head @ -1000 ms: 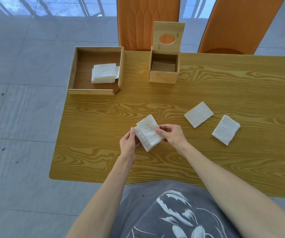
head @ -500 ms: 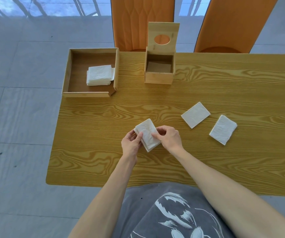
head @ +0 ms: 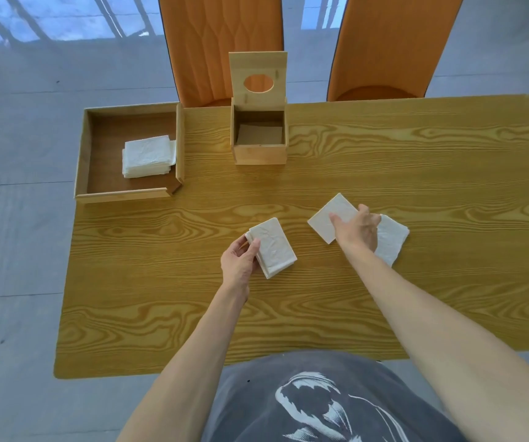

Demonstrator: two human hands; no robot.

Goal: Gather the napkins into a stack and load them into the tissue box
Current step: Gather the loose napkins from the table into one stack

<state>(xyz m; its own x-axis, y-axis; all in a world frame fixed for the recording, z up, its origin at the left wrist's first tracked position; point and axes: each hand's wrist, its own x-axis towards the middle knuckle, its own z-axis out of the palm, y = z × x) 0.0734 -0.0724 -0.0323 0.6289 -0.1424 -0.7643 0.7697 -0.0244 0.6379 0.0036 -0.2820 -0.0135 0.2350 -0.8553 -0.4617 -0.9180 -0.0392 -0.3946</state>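
Observation:
My left hand [head: 238,260] grips a small stack of white napkins [head: 274,247] at its left edge, low over the wooden table [head: 384,298]. My right hand [head: 356,229] is spread flat over two loose napkins: its fingers lie on the nearer napkin [head: 328,215], and the other napkin [head: 391,240] shows to its right, partly covered. The wooden tissue box [head: 259,153] stands at the table's far side with its holed lid [head: 258,78] tipped up and its inside open to view.
A shallow wooden tray [head: 129,196] at the far left holds another stack of napkins [head: 148,155]. Two orange chairs [head: 225,46] stand behind the table. The table's left edge drops to a grey tiled floor.
My right hand let go of the held stack and moved right onto the loose napkins. Only my left hand holds the stack now. The view shifted slightly.

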